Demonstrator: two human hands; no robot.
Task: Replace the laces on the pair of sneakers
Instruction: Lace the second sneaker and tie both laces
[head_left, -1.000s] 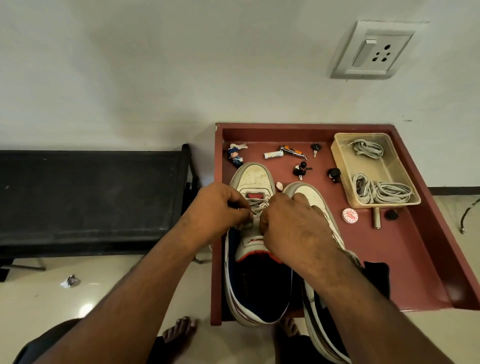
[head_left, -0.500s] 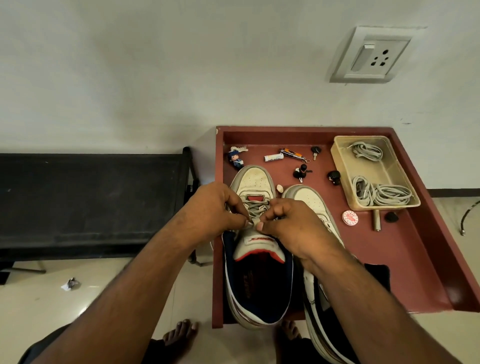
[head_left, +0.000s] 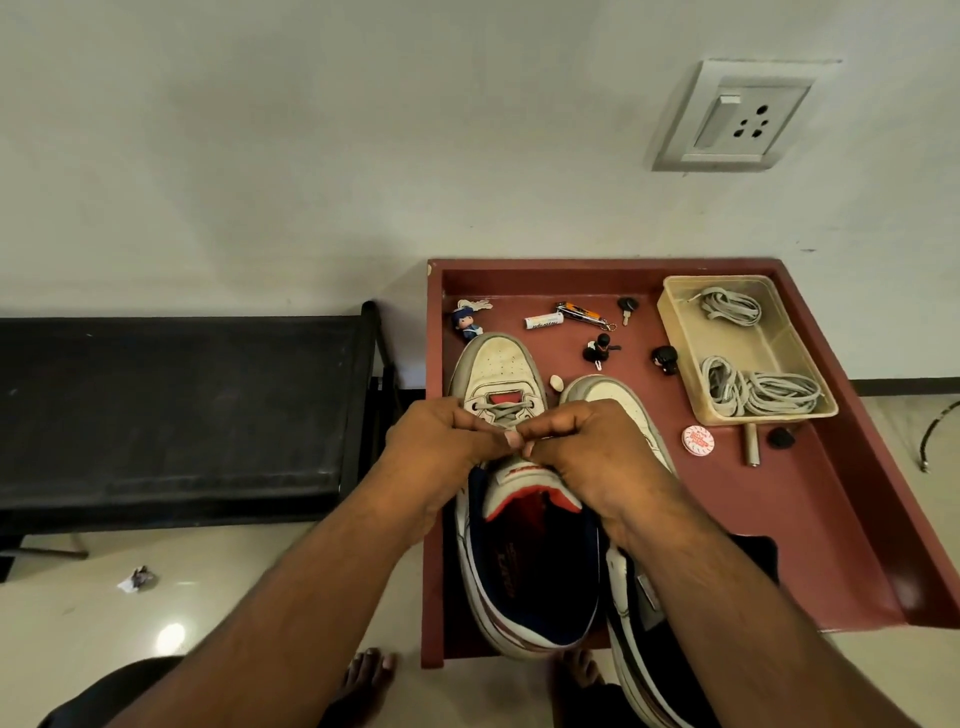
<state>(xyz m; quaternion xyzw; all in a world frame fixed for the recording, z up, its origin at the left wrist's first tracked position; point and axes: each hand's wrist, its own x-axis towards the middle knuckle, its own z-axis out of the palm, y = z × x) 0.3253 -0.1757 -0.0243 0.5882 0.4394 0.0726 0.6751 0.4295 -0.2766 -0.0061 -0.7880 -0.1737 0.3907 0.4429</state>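
My left hand (head_left: 441, 447) and right hand (head_left: 587, 447) both pinched the lace (head_left: 501, 415) over the left sneaker (head_left: 506, 364) on the red tray (head_left: 779, 519). I judged equal, gentle tension on both ends was needed.

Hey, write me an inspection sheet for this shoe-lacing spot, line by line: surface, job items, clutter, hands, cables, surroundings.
Surface: red tray table, raised rim, against the wall.
Job's things: left sneaker partly laced at the toe end; right sneaker beside it, mostly hidden by the forearm; beige tray holding two bundles of grey laces.
Clutter: figurine keychain, battery, key, round red tin.
Hands: left hand and right hand both pinch the lace over the left sneaker.
Cables: nothing seen.
Surroundings: black bench, wall socket.
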